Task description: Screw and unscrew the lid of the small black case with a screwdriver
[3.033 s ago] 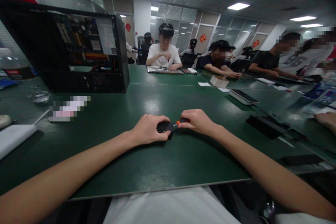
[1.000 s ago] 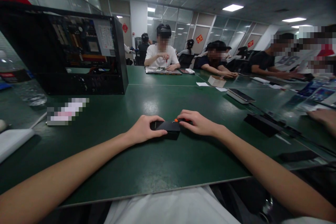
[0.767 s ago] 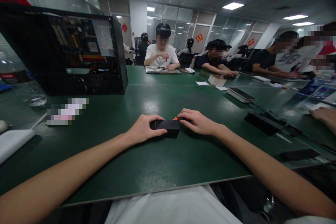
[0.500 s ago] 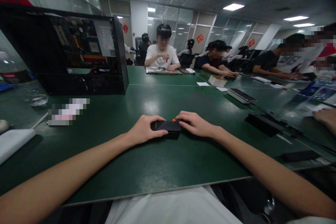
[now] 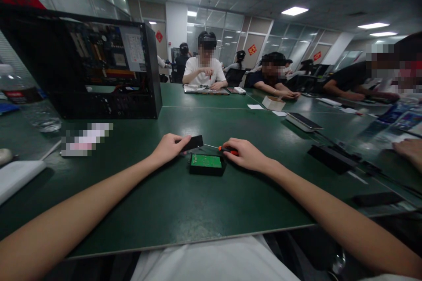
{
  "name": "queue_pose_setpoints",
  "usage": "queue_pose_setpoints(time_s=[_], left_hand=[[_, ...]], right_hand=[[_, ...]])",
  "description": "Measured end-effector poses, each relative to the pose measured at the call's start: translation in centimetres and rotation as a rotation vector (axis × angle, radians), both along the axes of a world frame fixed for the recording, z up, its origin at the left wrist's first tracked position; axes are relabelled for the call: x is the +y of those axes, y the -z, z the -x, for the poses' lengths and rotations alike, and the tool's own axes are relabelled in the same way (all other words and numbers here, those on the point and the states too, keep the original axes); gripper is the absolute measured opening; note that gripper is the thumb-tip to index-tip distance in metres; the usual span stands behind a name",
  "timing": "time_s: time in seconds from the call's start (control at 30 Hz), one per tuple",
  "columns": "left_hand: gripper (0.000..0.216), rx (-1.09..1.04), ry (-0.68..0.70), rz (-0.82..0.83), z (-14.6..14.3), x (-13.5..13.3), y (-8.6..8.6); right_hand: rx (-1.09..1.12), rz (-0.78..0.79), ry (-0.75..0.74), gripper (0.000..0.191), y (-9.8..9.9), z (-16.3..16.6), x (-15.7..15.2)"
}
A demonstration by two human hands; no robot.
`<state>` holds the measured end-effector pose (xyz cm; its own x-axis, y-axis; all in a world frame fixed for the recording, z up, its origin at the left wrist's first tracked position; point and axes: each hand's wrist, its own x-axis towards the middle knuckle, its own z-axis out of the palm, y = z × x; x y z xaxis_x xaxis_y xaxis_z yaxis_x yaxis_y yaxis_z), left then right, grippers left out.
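Observation:
A small black plastic case (image 5: 207, 171) sits on the green table with its top off, showing a green circuit board (image 5: 207, 161) inside. Just behind it, my left hand (image 5: 169, 147) grips the flat black cover (image 5: 195, 141) between thumb and fingers. My right hand (image 5: 244, 153) is wrapped round a screwdriver (image 5: 227, 149) with an orange and black handle. Its thin metal shaft points left, and the tip lies close to the cover's right end; whether they touch I cannot tell.
An opened black computer tower (image 5: 108, 66) stands at the left, with a plastic bottle (image 5: 26, 96) beside it. A white device (image 5: 20, 175) lies at the left edge. To the right are a black box with cables (image 5: 331, 158) and a small carton (image 5: 273, 102). Across the table a person (image 5: 206, 70) works.
The cover has come off the black case and is lifted in my left hand, up and to the left. The circuit board and the screwdriver's shaft are now exposed.

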<state>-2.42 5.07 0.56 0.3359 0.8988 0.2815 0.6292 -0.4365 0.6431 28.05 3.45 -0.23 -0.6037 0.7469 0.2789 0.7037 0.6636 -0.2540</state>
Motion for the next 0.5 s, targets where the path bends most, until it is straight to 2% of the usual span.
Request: queue_pose_setpoints(time_s=[0.2, 0.37, 0.5], left_hand=[[0.051, 0.178, -0.035, -0.078, 1.5, 1.4, -0.1], [0.049, 0.264, -0.079, -0.095, 1.8, 1.5, 0.0], [0.042, 0.337, -0.058, -0.121, 1.4, 1.1, 0.3]], right_hand=[[0.023, 0.027, 0.055, 0.032, 0.3, 0.8, -0.4], [0.228, 0.013, -0.11, 0.043, -0.3, 2.1, -1.6], [0.102, -0.008, -0.133, 0.058, -0.4, 4.4, -3.5]])
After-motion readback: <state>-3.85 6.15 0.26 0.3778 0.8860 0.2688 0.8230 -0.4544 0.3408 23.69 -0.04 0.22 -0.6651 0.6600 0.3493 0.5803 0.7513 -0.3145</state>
